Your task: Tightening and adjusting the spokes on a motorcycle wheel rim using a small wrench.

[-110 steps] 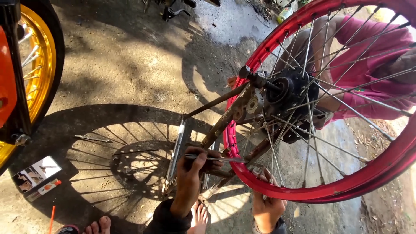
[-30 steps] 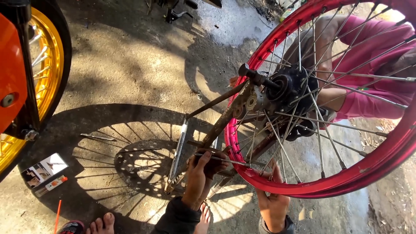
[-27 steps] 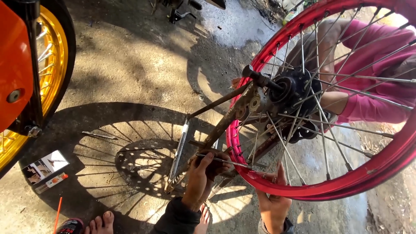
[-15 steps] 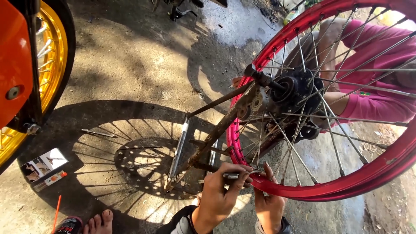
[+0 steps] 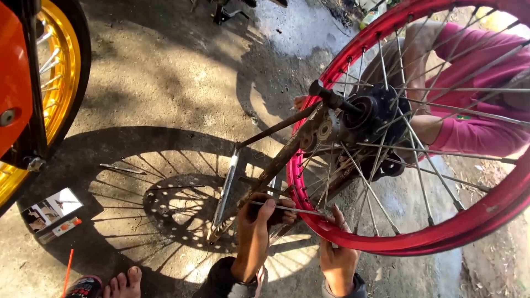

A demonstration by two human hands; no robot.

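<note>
A red spoked wheel rim with a black hub stands upright on a rusty truing frame. My left hand pinches a thin loose metal spoke and holds it level against the rim's lower edge. My right hand rests against the bottom of the red rim, fingers up along it. A person in a pink top sits behind the wheel.
A gold-rimmed motorcycle wheel with orange bodywork stands at the left. A small printed box and an orange straw lie on the concrete. Bare toes show at the bottom. A thin rod lies in the wheel's shadow.
My left hand has lifted off the rusty frame and now holds a loose spoke up against the rim. My right hand stays at the rim's bottom.
</note>
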